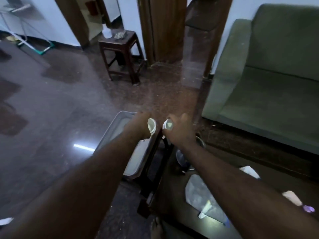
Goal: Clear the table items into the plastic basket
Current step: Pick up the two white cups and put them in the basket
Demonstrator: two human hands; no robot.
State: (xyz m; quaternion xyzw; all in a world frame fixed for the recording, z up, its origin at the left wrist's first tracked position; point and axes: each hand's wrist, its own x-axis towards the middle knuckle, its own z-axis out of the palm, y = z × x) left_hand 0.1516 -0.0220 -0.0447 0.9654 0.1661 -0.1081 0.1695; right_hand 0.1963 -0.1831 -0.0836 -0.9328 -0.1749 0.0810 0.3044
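Note:
My left hand [140, 124] is closed around a small white paper cup [151, 125], held over the right edge of the pale plastic basket [112, 128] on the floor. Beside it, my right hand [180, 128] grips a second white cup [168, 124], tipped so its inside shows, above the dark table's far end [165, 169]. On the table lie a clear plastic bag [200, 192], a crumpled white paper [249, 171], a pinkish item with a purple end [296, 200] and a steel vessel [198, 140], partly hidden by my right forearm.
A green sofa [269, 80] stands to the right of the table. A dark wooden stool [120, 54] stands ahead near a wooden door frame [162, 28]. Polished floor [48, 118] spreads to the left. A drying rack [25, 31] stands at far left.

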